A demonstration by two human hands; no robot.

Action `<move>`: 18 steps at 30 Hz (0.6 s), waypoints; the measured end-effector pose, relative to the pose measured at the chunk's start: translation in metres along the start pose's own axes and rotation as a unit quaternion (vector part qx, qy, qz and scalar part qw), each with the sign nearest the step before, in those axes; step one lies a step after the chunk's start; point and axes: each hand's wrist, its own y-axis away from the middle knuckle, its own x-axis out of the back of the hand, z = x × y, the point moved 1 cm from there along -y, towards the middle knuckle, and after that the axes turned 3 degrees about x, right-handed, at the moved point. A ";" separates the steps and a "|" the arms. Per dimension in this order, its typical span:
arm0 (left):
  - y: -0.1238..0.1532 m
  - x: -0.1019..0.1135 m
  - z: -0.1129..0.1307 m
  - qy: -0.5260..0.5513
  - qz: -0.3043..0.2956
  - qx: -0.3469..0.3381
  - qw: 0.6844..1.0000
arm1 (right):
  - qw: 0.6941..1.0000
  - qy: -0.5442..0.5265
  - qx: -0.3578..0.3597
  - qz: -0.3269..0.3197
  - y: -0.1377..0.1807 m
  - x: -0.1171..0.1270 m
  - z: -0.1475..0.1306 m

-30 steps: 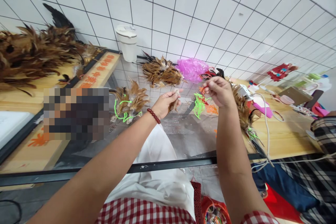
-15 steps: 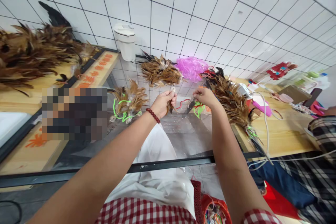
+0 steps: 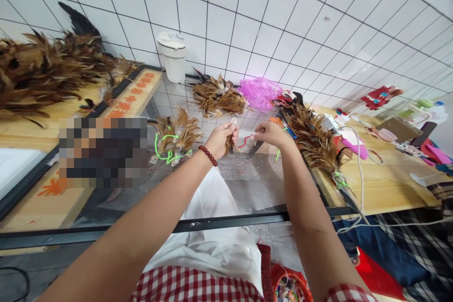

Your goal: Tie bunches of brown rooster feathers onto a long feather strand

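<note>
My left hand (image 3: pixel 223 138), with a dark red bead bracelet (image 3: pixel 207 155) on its wrist, is closed around a small bunch of brown feathers (image 3: pixel 230 145). Pale quill ends stick up above its thumb. To the right, my right hand (image 3: pixel 272 133) has its fingertips pinched at the end of a wavy red string (image 3: pixel 245 141) over the glass tabletop (image 3: pixel 244 188). Light green string (image 3: pixel 278 155) shows beside my right wrist. Left of my hands lies a bunch of brown feathers (image 3: pixel 182 130) with bright green string (image 3: pixel 163 155) around it.
Behind are a feather pile (image 3: pixel 217 96), a pink plastic bag (image 3: pixel 260 93) and a white lidded bin (image 3: pixel 172 56). More feathers (image 3: pixel 314 137) lie along the right table, near a white cable (image 3: pixel 359 170). A large feather heap (image 3: pixel 38 71) covers the left table. Someone in plaid sits at right.
My right hand has moved left from the green string to the red string's end. Less green string shows under it. My left hand keeps hold of the feathers.
</note>
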 end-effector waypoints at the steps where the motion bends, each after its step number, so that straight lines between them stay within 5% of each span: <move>1: 0.000 0.000 0.000 -0.001 -0.001 0.000 1.000 | 1.000 -0.001 -0.006 0.003 -0.001 -0.004 0.000; 6: -0.001 0.001 -0.001 0.005 0.008 0.004 1.000 | 0.984 0.115 -0.078 0.107 0.000 0.003 0.019; 9: -0.001 0.001 -0.001 0.003 0.011 0.006 1.000 | 0.983 0.107 -0.006 0.148 0.000 0.009 0.020; 14: -0.001 0.001 0.000 0.006 0.005 0.004 1.000 | 0.985 0.026 0.168 0.024 -0.005 -0.009 -0.007; 18: -0.001 0.001 0.000 0.006 0.012 0.006 1.000 | 0.995 0.086 0.057 -0.010 -0.007 -0.014 -0.005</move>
